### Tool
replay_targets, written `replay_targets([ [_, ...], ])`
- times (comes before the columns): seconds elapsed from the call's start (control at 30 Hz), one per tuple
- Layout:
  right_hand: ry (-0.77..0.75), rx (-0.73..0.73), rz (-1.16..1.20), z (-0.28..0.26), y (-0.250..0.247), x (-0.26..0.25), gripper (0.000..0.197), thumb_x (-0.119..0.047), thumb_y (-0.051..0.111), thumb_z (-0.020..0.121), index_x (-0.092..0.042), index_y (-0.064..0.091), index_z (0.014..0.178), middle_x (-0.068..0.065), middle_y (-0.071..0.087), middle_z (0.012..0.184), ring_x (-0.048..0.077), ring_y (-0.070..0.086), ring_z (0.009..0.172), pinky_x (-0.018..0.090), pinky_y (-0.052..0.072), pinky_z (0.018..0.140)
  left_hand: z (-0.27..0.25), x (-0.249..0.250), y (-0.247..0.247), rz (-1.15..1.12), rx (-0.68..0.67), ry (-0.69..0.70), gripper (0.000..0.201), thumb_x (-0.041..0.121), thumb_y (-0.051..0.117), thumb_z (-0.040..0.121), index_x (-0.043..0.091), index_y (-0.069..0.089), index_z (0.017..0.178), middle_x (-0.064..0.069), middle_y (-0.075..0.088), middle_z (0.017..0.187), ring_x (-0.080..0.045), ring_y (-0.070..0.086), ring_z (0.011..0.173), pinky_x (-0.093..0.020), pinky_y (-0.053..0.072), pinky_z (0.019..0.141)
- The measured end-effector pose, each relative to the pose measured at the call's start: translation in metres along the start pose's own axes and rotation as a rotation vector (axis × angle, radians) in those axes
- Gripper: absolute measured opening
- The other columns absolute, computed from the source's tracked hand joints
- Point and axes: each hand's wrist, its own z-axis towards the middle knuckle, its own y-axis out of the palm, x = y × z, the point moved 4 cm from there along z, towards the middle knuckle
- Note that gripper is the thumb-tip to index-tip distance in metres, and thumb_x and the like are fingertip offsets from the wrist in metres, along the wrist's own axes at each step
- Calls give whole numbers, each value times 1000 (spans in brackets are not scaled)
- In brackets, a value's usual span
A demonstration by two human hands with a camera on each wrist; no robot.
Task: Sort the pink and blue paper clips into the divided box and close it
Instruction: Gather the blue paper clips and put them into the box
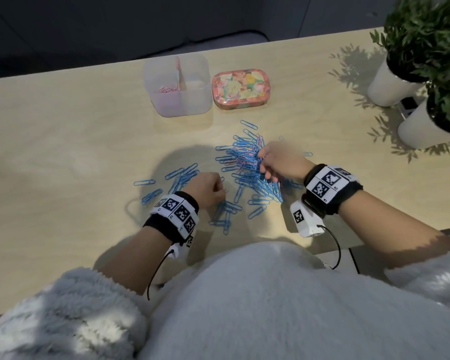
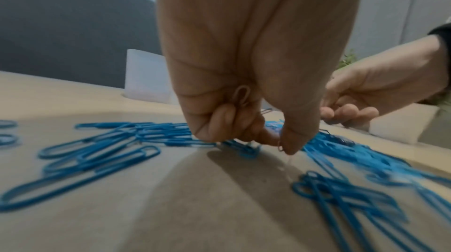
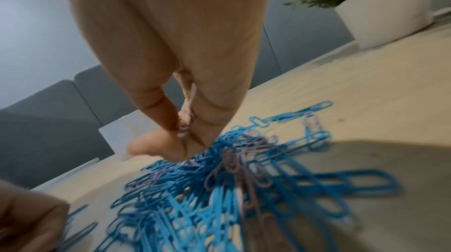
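Note:
A heap of blue paper clips point(image 1: 244, 165) with a few pink ones mixed in lies mid-table; more blue clips point(image 1: 182, 175) are scattered to its left. My right hand point(image 1: 268, 162) is on top of the heap and pinches pink clips point(image 3: 184, 128) between its fingertips. Left of the heap, my left hand point(image 1: 211, 189) is curled, with a pink clip point(image 2: 241, 95) held in the palm and another at the thumb tip point(image 2: 280, 146). The translucent divided box point(image 1: 192, 105) stands open at the back, with pink clips point(image 1: 164, 90) in its left compartment.
A floral lid point(image 1: 240, 90) lies right of the box. Two white pots with green plants point(image 1: 395, 81) point(image 1: 424, 126) stand at the far right. The table's near edge runs under my forearms, and cables hang from both wrist cameras.

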Motion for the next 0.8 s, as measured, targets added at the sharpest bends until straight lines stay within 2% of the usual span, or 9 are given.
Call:
replay_targets([
  [0.07, -77, -6, -135, 6, 9, -10, 18, 0, 38, 90, -10, 53, 97, 1, 49, 61, 10, 45, 43, 21, 34, 42, 2, -4, -7, -164, 31, -44, 12, 16, 54, 85, 12, 52, 75, 1, 50, 68, -18, 46, 66, -27, 34, 57],
  [0.17, -244, -25, -480, 11, 23, -26, 14, -6, 53, 84, -8, 63, 94, -10, 39, 58, 8, 39, 55, 24, 30, 55, 7, -10, -23, -492, 91, -119, 23, 15, 54, 86, 15, 51, 63, 3, 45, 58, -11, 40, 55, -25, 33, 55],
  [0.27, -277, -31, -671, 15, 30, -26, 13, -12, 59, 83, -12, 62, 96, -10, 40, 61, 18, 44, 67, 27, 31, 65, 10, -14, -33, -784, 71, -149, 28, 9, 50, 86, 12, 52, 58, 8, 46, 46, -9, 34, 46, -18, 33, 48],
  [0.43, -244, -67, -686, 14, 27, -20, 2, -14, 60, 82, -16, 61, 82, 1, 52, 73, 20, 48, 74, 26, 33, 67, 18, -12, -35, -1026, 71, -161, 28, -4, 48, 84, 9, 49, 59, 4, 59, 45, -6, 36, 40, -15, 36, 44],
  [0.53, -222, -52, -621, 12, 19, -18, 6, -16, 60, 82, -21, 60, 81, -1, 50, 65, 22, 49, 72, 29, 37, 68, 20, -12, -38, -1119, 69, -173, 19, -8, 48, 85, 11, 52, 81, -10, 61, 61, -5, 48, 37, -16, 40, 44],
  [0.6, -255, -8, -662, 11, 17, -22, 12, -15, 55, 85, -19, 65, 90, -9, 43, 58, 21, 47, 69, 28, 34, 66, 23, -13, -40, -1148, 51, -200, 17, -5, 44, 88, 9, 54, 87, -13, 57, 68, -6, 52, 41, -14, 41, 43],
  [0.7, -296, 45, -712, 16, 26, -34, 17, -18, 53, 86, -19, 66, 97, -6, 46, 64, 20, 49, 74, 27, 31, 66, 30, -18, -39, -1110, 37, -297, 21, 6, 45, 89, 13, 54, 72, -4, 46, 64, -12, 39, 50, -14, 32, 38],
  [0.73, -294, 45, -704, 20, 31, -36, 16, -19, 54, 86, -19, 66, 97, -5, 48, 69, 21, 52, 78, 26, 31, 66, 33, -19, -38, -1034, 45, -302, 22, 11, 47, 89, 15, 53, 68, -2, 43, 63, -12, 35, 51, -16, 29, 38],
  [0.8, -273, 27, -710, 28, 38, -40, 15, -23, 58, 85, -19, 65, 97, -3, 54, 78, 23, 57, 88, 27, 32, 67, 38, -20, -39, -692, 107, -243, 21, 20, 55, 88, 15, 55, 68, -1, 48, 63, -13, 42, 54, -22, 35, 49],
])
